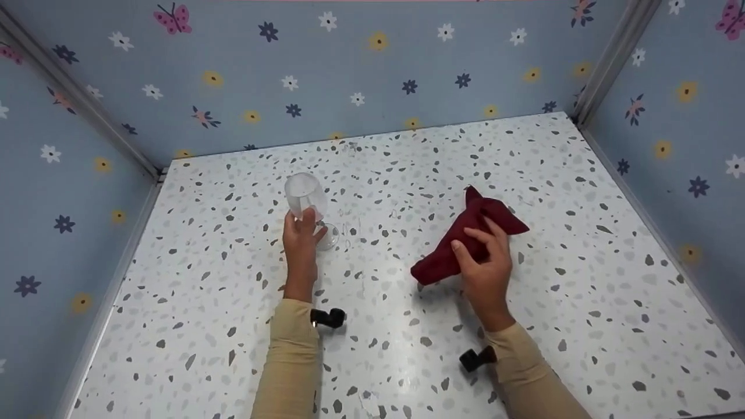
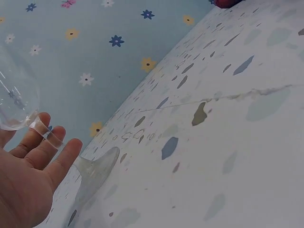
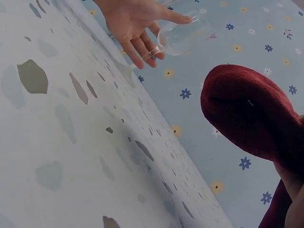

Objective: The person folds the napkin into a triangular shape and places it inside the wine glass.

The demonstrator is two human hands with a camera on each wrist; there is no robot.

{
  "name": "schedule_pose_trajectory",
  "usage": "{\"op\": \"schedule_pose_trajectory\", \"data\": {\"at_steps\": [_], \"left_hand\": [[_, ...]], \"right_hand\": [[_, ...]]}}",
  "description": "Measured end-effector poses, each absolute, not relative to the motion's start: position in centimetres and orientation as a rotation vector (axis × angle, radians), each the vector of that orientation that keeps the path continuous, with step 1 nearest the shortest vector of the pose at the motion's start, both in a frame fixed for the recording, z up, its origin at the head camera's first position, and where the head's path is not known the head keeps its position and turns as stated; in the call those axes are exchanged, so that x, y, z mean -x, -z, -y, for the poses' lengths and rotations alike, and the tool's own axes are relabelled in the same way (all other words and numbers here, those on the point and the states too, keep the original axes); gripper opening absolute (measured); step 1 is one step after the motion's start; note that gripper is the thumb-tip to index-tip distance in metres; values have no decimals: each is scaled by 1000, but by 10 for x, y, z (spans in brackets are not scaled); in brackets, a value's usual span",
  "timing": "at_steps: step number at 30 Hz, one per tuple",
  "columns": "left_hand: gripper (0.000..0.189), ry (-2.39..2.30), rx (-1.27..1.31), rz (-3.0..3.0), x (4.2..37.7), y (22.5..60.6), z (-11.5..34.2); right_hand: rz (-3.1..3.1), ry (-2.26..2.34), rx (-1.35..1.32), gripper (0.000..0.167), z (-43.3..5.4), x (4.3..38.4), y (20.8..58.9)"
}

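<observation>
A clear stemmed glass [image 1: 304, 192] stands upright on the speckled tabletop, its foot [image 1: 327, 237] down on the surface. My left hand [image 1: 300, 244] is at the glass, thumb up along the bowl. In the right wrist view the left hand's fingers [image 3: 140, 50] are extended beside the stem, not wrapped round it. Farther right, a dark red cloth [image 1: 451, 247], bunched long with a pointed flared end, is gripped by my right hand [image 1: 489, 267]. The near end of the cloth [image 3: 242, 109] looks rounded and folded; part of my right hand is cut off there.
Blue flowered panels [image 1: 349, 70] wall the back and both sides of the white speckled table [image 1: 384, 326]. A thin crack-like line [image 2: 237, 96] and small marks show on the surface. Each sleeve [image 1: 291, 355] carries a small black camera [image 1: 329, 318] at the wrist.
</observation>
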State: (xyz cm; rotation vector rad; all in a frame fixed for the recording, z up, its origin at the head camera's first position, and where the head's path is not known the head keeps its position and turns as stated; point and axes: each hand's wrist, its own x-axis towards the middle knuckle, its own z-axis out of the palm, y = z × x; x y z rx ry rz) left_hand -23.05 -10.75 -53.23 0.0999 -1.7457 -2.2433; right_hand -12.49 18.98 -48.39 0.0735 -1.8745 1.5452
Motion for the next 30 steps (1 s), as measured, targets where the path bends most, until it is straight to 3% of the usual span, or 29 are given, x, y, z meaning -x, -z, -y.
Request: {"op": "schedule_pose_trajectory", "data": {"at_steps": [5,8,12,30], "left_hand": [[99,2281,-87,1739,230,534,97],[85,2324,-80,1733,227,534,92],[80,2364,-69,1723,224,532,86],[100,2324,-35,1816,215,533,56]], "right_hand": [[1882,-1549,-56,27,-191,124,486],[1883,-1555,-50,27,-191,123,486],[1874,-1564,-48,27,-189,123,485],[1857,-1560,-64,26,-189,124,486]]}}
